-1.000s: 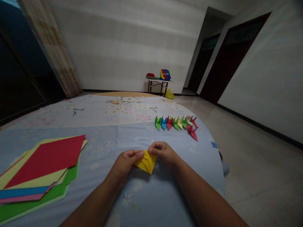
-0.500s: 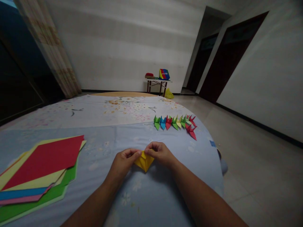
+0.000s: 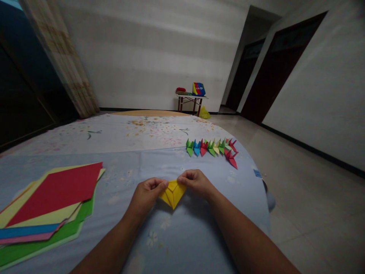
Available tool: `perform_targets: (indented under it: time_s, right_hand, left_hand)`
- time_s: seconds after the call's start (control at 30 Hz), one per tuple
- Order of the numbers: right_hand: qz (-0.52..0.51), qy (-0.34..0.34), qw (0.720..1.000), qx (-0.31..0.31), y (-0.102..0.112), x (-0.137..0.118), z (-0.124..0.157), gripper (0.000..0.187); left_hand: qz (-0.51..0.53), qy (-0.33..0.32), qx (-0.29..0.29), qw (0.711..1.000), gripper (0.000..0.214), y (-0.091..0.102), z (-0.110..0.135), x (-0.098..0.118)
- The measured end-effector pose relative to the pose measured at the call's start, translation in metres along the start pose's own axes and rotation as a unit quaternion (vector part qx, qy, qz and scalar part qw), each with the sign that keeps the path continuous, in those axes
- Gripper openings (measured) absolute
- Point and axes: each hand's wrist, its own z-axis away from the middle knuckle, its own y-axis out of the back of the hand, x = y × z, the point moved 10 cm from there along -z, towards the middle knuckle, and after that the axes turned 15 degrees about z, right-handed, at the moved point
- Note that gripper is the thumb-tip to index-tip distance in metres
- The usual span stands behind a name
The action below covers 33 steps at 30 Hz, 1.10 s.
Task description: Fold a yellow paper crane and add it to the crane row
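Observation:
A folded yellow paper [image 3: 172,193] with a point toward me is held just above the blue flowered sheet [image 3: 182,236]. My left hand [image 3: 146,194] pinches its left corner and my right hand [image 3: 196,182] pinches its right corner, fingers curled closed on both. Beyond them a row of several folded paper cranes [image 3: 212,148] in green, blue, red and yellow lies on the sheet.
A fanned stack of coloured paper sheets [image 3: 48,205], red on top, lies at the left. The bed's right edge drops to a tiled floor [image 3: 308,198]. A small table [image 3: 190,102] with a colourful box stands by the far wall; dark doorways are at the right.
The yellow paper was squeezed narrower between my fingers half a second ago and is now spread wider again. Both hands stay in about the same place.

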Motion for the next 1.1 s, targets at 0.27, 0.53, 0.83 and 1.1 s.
perform_targets:
  time_s: [0.27,0.53,0.83,1.1]
  right_hand:
    - [-0.016,0.003,1.0,0.017,0.001,-0.003,0.001,0.036]
    - [-0.014,0.007,0.999,0.04,-0.001,-0.002,-0.001,0.032]
    - [0.059,0.045,0.996,0.049,-0.006,-0.019,0.005,0.022]
    - [0.014,0.019,1.0,0.017,-0.012,-0.01,0.002,0.028]
  left_hand:
    - [0.017,0.028,-0.019,0.999,0.03,-0.001,-0.001,-0.003]
    - [0.01,0.006,-0.017,1.0,0.031,-0.001,-0.005,-0.002]
    - [-0.038,-0.041,-0.026,0.998,0.028,-0.008,0.001,0.005]
    - [-0.043,-0.045,-0.029,0.998,0.029,-0.011,0.002,0.005]
